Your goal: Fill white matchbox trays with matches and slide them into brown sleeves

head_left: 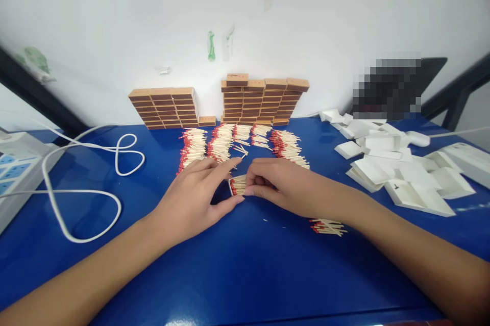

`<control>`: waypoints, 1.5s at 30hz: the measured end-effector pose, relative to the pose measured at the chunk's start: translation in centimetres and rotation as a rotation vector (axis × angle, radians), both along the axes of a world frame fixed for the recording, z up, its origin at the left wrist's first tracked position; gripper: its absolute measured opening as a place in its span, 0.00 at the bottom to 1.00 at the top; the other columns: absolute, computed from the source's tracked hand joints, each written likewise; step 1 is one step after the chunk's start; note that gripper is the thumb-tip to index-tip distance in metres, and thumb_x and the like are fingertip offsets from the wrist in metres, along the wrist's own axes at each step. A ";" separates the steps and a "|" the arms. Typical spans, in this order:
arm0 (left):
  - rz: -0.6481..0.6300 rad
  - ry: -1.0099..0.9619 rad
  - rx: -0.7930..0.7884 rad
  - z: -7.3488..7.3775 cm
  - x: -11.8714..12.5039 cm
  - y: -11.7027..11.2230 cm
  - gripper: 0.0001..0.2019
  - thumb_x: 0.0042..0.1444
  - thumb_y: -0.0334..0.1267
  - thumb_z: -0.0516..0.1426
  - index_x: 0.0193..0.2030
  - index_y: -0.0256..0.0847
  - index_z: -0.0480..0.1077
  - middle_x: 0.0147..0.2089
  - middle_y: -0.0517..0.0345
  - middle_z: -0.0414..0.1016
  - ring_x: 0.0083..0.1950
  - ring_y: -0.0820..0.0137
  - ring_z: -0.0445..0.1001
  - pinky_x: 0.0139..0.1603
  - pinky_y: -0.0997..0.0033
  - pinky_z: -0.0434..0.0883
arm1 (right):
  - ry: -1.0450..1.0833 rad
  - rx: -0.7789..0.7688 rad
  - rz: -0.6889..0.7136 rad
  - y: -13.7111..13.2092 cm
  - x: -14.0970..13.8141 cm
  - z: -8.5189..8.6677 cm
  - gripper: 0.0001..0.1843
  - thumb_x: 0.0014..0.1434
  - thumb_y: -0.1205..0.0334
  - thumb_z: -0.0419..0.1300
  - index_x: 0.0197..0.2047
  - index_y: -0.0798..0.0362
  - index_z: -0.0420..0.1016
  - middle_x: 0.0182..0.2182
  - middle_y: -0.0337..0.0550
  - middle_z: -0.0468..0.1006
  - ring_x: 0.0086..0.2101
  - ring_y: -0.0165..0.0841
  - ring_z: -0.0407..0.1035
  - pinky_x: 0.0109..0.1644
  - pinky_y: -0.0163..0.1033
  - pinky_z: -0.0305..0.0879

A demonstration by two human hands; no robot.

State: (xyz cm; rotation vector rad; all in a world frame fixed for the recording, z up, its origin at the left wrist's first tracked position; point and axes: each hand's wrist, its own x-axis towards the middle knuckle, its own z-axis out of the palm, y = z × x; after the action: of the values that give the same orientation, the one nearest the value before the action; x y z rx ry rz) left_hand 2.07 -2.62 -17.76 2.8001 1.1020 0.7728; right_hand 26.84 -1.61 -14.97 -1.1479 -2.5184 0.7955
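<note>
A small white matchbox tray (230, 187) lies on the blue table between my hands, filled with red-tipped matches (239, 185). Around its left end, the thumb of my left hand (199, 191) touches the near side while the index finger reaches along the far side. My right hand (277, 183) is closed in a pinch over the right end, its fingertips on the matches there; they hide that end of the tray. Just beyond my hands lie several rows of loose matches (194, 145). Nearer me, a small bunch of matches (328, 227) rests beside my right forearm.
Closed matchboxes stand against the wall in a left stack (164, 107) and a taller right stack (260, 101). White open trays (409, 168) are heaped at the right. A white cable (49, 188) loops beside a power strip (15, 168) at the left.
</note>
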 end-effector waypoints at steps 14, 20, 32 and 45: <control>-0.036 -0.010 -0.054 0.1 0.3 -0.3 0.30 0.66 0.47 0.67 0.71 0.44 0.67 0.51 0.52 0.84 0.54 0.57 0.81 0.58 0.51 0.79 | -0.004 0.478 -0.137 3.5 0.4 -3.1 0.08 0.71 0.64 0.61 0.52 0.52 0.79 0.42 0.51 0.78 0.47 0.45 0.70 0.53 0.49 0.65; -0.047 -0.020 -0.056 0.1 0.3 -0.4 0.31 0.66 0.47 0.67 0.72 0.44 0.66 0.50 0.52 0.84 0.54 0.57 0.81 0.58 0.53 0.79 | 0.023 0.475 -0.128 4.6 0.2 -3.6 0.03 0.71 0.65 0.61 0.45 0.52 0.76 0.40 0.48 0.76 0.45 0.44 0.68 0.51 0.47 0.65; -0.037 -0.004 -0.014 0.3 0.2 -0.4 0.31 0.65 0.47 0.67 0.71 0.42 0.67 0.49 0.52 0.83 0.53 0.57 0.82 0.57 0.52 0.79 | -0.068 0.403 -0.221 4.0 0.3 -3.3 0.09 0.71 0.63 0.62 0.36 0.52 0.74 0.35 0.47 0.76 0.41 0.42 0.69 0.48 0.46 0.64; -0.005 -0.019 -0.004 0.3 0.1 -0.3 0.32 0.67 0.48 0.65 0.72 0.40 0.64 0.49 0.49 0.85 0.54 0.55 0.81 0.57 0.50 0.79 | 0.065 0.203 -0.076 1.2 1.0 0.5 0.13 0.75 0.57 0.56 0.37 0.49 0.71 0.39 0.47 0.77 0.42 0.41 0.68 0.47 0.46 0.65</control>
State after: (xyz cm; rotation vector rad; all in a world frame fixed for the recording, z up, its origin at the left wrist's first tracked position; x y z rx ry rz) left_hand 2.19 -2.93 -17.45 2.7857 1.0921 0.7941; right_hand 27.80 -0.45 -14.50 -1.1227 -2.4208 0.5344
